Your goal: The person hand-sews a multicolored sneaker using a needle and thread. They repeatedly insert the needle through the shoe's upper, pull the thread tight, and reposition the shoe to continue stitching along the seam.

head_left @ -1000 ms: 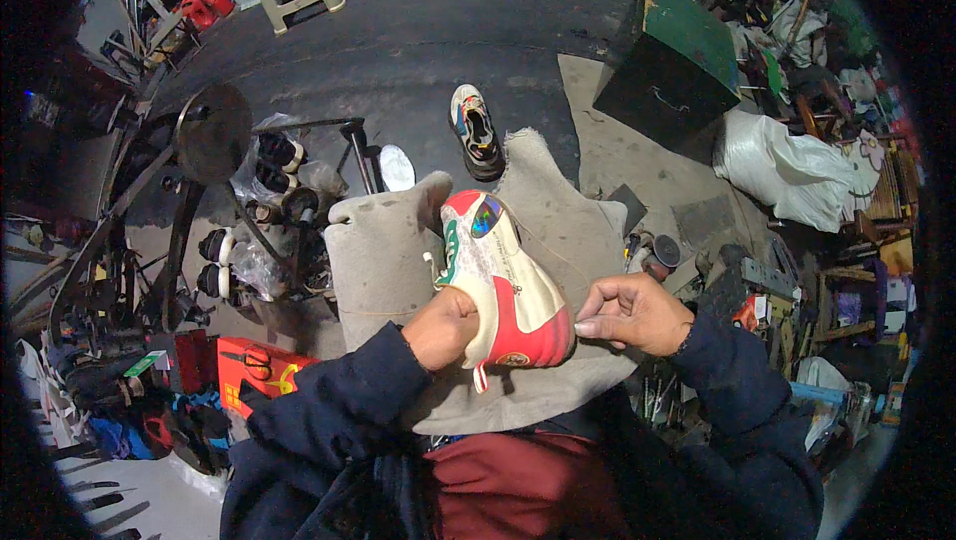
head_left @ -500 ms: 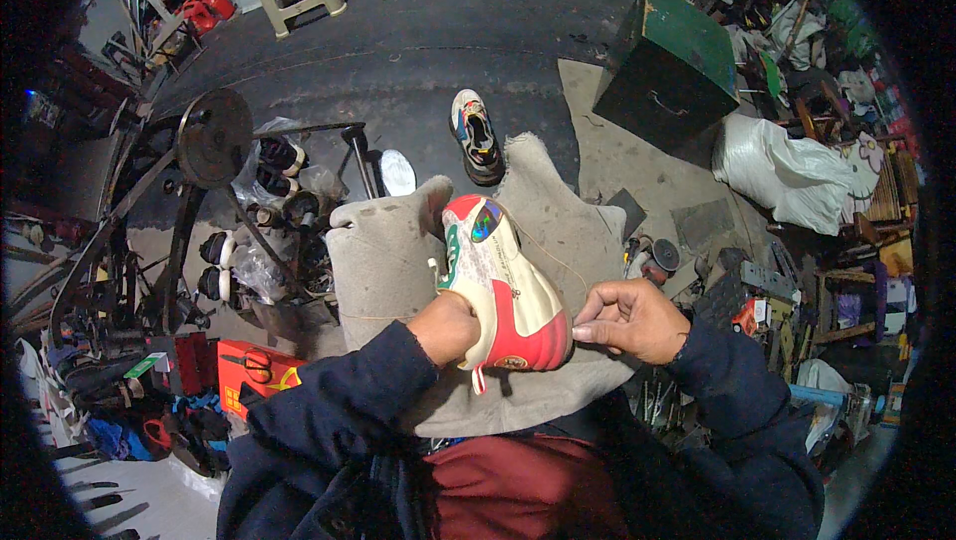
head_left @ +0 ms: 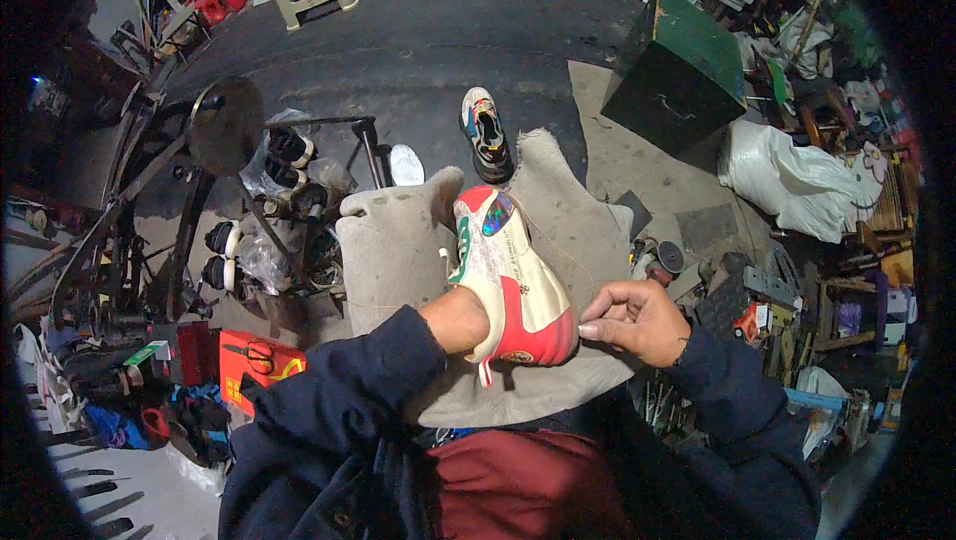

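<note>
A cream sneaker [head_left: 531,286] with red heel, red toe and green stripes lies on its side on the grey cloth [head_left: 383,251] over my lap. My left hand [head_left: 456,321] reaches into its opening, and the fingers are hidden inside. Close by the heel's sole edge, my right hand [head_left: 637,321] is closed in a pinch; what sits between thumb and forefinger is too small to make out. A thin thread [head_left: 543,234] runs loosely from near the toe across the cloth toward the right.
Another sneaker [head_left: 486,132] stands on the dark mat beyond my lap. A black metal machine with a round wheel [head_left: 226,127] is at left, beside bagged shoes. Scissors [head_left: 257,353] lie on a red box. At right are a green box [head_left: 687,62], a white sack [head_left: 782,181] and tools.
The whole scene has shifted slightly to the right in view. My left hand remains inside the sneaker, and my right hand stays pinched near the heel.
</note>
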`<state>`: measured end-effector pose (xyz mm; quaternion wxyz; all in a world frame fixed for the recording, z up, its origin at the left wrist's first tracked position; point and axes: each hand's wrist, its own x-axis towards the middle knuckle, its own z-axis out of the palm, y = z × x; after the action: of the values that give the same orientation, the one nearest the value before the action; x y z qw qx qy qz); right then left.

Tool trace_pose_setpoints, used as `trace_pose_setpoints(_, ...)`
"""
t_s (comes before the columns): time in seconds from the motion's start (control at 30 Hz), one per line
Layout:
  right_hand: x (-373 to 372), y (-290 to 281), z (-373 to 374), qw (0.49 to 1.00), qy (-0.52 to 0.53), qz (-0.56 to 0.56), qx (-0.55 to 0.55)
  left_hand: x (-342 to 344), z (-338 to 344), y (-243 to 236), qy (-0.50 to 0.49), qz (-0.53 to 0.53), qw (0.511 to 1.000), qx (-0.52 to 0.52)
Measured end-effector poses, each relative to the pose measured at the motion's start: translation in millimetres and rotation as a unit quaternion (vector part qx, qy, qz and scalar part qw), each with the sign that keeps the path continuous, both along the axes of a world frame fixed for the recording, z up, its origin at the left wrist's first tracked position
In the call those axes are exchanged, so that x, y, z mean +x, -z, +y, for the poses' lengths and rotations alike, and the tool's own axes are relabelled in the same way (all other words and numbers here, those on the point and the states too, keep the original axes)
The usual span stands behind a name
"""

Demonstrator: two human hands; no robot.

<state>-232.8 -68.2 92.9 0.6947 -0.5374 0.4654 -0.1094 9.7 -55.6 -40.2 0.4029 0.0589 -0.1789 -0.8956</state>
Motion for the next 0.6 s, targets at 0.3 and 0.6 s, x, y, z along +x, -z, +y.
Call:
trace_pose_setpoints(0.3, -6.5, 2.5, -1.1, 0.995, -0.050, 0.024, -0.084, 27.4, 22.3, -54.7, -0.011, -0.436, 0.890, -0.130)
trace_pose_setpoints(0.6, 1.4, -14.9, -2.6, 0.923, -0.193, 0.134, -0.305, 51.0, 42.2, -75.3, -0.023, -0.361, 0.931, -0.053)
